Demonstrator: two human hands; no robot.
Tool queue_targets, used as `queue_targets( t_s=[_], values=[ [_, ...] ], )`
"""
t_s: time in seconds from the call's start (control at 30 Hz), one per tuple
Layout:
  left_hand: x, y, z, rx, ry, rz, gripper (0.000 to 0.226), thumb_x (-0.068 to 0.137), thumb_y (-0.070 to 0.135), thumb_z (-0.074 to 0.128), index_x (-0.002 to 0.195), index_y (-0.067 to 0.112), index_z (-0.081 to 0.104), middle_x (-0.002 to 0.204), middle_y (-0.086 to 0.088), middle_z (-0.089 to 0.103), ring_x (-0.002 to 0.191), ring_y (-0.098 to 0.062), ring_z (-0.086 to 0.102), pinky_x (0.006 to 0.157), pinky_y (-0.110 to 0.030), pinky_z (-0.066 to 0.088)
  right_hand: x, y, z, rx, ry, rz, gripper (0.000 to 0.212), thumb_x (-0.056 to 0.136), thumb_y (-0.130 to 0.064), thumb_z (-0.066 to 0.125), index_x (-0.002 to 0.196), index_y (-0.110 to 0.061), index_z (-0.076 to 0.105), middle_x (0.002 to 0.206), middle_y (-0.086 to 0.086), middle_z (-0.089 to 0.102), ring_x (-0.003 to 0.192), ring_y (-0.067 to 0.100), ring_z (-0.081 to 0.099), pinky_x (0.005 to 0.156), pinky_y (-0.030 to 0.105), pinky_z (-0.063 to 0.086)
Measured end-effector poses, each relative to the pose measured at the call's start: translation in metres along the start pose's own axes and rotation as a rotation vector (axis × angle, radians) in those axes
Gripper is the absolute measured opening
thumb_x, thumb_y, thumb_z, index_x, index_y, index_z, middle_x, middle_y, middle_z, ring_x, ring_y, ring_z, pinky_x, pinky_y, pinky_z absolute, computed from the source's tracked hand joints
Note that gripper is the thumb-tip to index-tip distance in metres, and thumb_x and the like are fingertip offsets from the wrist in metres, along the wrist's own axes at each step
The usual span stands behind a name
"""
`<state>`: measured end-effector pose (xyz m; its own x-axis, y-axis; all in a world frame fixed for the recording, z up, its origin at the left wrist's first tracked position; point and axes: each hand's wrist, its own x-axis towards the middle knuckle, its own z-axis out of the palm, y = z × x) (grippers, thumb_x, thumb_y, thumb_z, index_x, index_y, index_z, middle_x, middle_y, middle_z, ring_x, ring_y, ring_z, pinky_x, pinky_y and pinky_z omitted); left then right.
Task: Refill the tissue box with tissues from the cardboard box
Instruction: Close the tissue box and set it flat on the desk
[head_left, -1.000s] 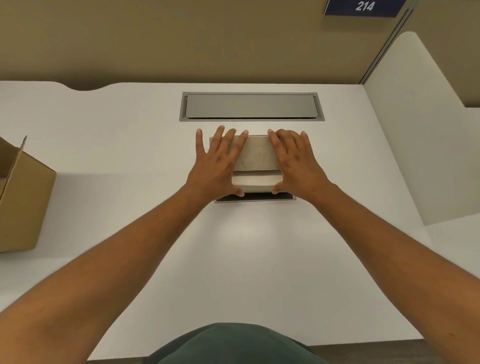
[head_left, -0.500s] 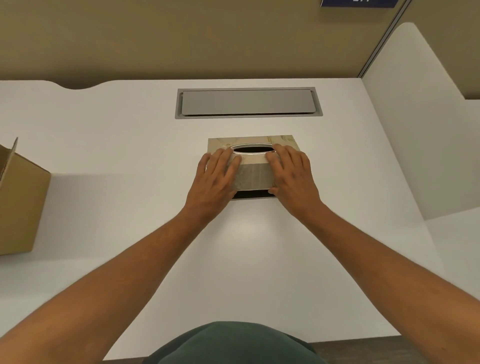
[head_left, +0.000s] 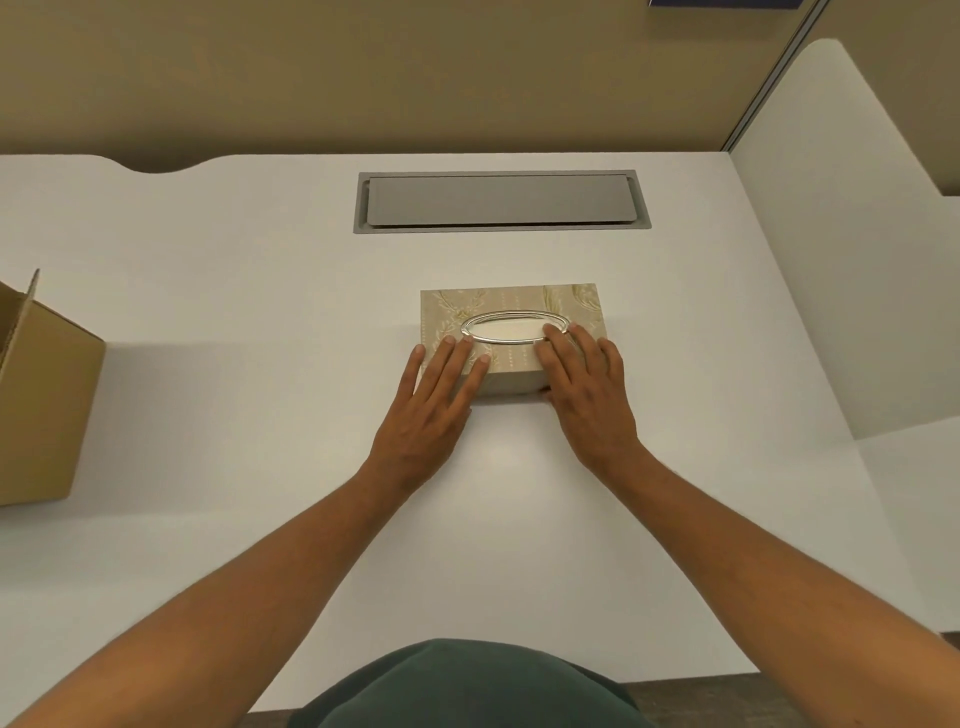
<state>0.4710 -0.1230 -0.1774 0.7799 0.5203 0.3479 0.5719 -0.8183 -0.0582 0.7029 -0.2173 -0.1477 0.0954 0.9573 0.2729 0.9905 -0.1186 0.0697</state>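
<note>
The beige patterned tissue box (head_left: 511, 304) lies flat on the white desk (head_left: 249, 322), its silver-rimmed oval opening facing up with white tissue showing inside. My left hand (head_left: 436, 410) lies over its near left corner, fingers on the top. My right hand (head_left: 587, 395) covers the near right corner, fingertips at the oval's rim and thumb against the front face. The brown cardboard box (head_left: 44, 405) stands at the desk's left edge with a flap up; its inside is hidden.
A grey cable hatch (head_left: 501, 200) is set into the desk behind the tissue box. A white divider panel (head_left: 831, 249) walls off the right side. A tan wall runs along the back.
The tissue box cover has come down flat onto the desk, hiding the dark base and white stack seen below it before. My hands slid back to its near edge.
</note>
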Motion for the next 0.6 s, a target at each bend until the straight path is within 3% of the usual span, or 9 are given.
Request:
queue_targets(
  t_s=[0.17,0.27,0.43,0.6],
  values=[
    [0.002,0.007,-0.005,-0.006,-0.033,-0.031,0.075,0.105,0.037,0.055,0.168,0.009,0.025,0.176,-0.023,0.026,0.165,-0.04,0.021,0.134,-0.062,0.006,-0.005,-0.003,0.003,0.046,0.001,0.003,0.068,0.093,-0.03,0.075,0.152,-0.011,0.047,0.168,0.013,0.041,0.155,0.039,0.038,0.124,0.062,0.031],
    [0.01,0.01,-0.009,-0.025,-0.014,-0.055,0.072,0.106,0.049,0.05,0.165,0.011,0.033,0.176,-0.024,0.025,0.165,-0.043,0.017,0.134,-0.062,0.004,-0.005,-0.005,-0.001,0.096,0.004,0.032,0.072,0.099,-0.043,0.063,0.16,-0.012,0.04,0.173,0.013,0.032,0.16,0.037,0.029,0.128,0.062,0.024],
    [0.042,0.01,-0.015,-0.115,-0.086,-0.161,0.091,0.103,0.076,0.035,0.171,0.018,0.023,0.18,-0.022,0.011,0.167,-0.044,0.007,0.135,-0.06,0.008,0.009,-0.008,-0.008,0.106,-0.092,0.091,0.081,0.105,-0.06,0.043,0.169,-0.013,0.024,0.178,0.013,0.016,0.165,0.036,0.011,0.131,0.062,0.013],
    [0.068,-0.005,-0.012,-0.106,-0.216,-0.233,0.093,0.096,0.085,0.025,0.171,0.03,0.022,0.18,-0.021,0.011,0.166,-0.047,0.009,0.133,-0.063,0.01,0.034,-0.004,-0.008,0.114,-0.173,0.098,0.083,0.104,-0.067,0.024,0.17,-0.016,0.019,0.179,0.011,0.012,0.166,0.034,0.007,0.132,0.059,0.01]
  ],
)
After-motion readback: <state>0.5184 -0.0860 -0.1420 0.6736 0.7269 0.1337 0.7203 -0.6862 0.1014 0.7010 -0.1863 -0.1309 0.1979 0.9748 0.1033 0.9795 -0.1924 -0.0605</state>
